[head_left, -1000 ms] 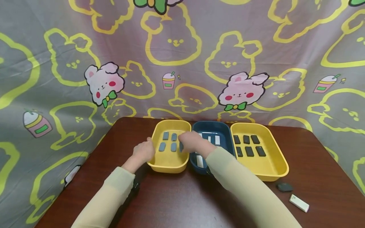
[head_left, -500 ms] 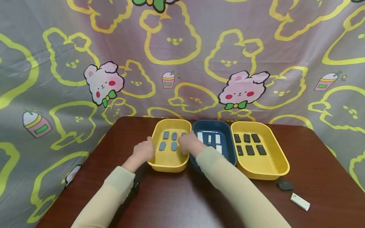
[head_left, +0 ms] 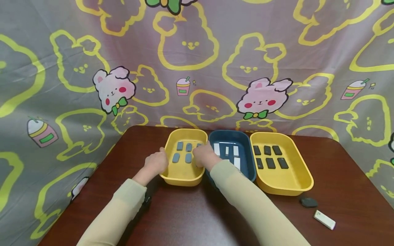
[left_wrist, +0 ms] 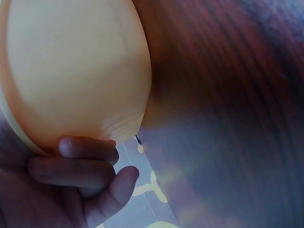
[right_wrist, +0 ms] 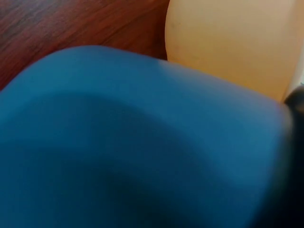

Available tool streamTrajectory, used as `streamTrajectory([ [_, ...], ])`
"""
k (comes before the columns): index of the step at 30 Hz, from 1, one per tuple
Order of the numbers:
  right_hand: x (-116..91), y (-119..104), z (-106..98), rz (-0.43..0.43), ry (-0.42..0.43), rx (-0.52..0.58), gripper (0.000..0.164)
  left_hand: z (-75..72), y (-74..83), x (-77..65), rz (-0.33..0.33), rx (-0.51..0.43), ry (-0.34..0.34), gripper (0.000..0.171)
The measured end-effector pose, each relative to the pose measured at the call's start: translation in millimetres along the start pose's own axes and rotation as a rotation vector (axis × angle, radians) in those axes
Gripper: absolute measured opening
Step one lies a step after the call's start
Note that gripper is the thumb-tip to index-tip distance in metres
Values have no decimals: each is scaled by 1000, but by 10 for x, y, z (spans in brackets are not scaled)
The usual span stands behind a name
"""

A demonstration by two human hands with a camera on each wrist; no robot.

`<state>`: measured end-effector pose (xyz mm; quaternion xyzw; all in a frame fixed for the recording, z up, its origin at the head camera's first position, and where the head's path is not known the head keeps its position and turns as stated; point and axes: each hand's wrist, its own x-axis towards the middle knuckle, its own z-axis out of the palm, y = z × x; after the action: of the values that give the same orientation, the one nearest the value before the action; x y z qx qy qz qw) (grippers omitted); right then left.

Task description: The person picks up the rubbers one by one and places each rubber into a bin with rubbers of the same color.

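In the head view my left hand (head_left: 157,162) holds the left rim of the left yellow tray (head_left: 181,183); in the left wrist view its curled fingers (left_wrist: 71,173) lie against the tray's outer wall. My right hand (head_left: 204,155) reaches down inside that tray's right side, with bent fingers. Its fingertips and the small blue-grey block they pinch are hidden by the hand. Several blue-grey blocks, one of them a block (head_left: 188,158) beside the right hand, lie in rows on the tray floor. Another block (head_left: 199,145) peeks out behind the hand.
A dark blue tray (head_left: 250,169) with white blocks (head_left: 236,151) stands in the middle, partly under the right forearm. Right of it is a yellow tray (head_left: 295,184) holding black blocks (head_left: 270,163). A dark piece (head_left: 309,202) and a white block (head_left: 324,219) lie on the table.
My right hand has moved slightly down at the left tray's right side with the blue-grey block, and its forearm has shifted left. More white blocks show. The left hand stays put.
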<state>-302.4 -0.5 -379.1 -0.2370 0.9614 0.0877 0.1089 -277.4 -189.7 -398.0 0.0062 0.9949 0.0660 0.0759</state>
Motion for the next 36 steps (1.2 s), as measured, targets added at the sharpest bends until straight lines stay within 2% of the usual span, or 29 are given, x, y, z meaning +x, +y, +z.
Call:
streamTrajectory([
  [11,-13,-21,13,14,0,-44,30,22,-6,1,12,-10,21,50],
  [18,15,-5,32,12,-2,-13,35,20,-11,-7,16,-18,13,51],
  [24,-8,22,-32,-4,6,57,29,9,0,-12,10,-10,6,51],
  [29,-134,85,-251,-21,100,94,20,0,9,-17,2,-8,-3,52],
  [36,-574,316,-652,-65,270,182,43,0,-3,-7,4,-13,-10,51],
])
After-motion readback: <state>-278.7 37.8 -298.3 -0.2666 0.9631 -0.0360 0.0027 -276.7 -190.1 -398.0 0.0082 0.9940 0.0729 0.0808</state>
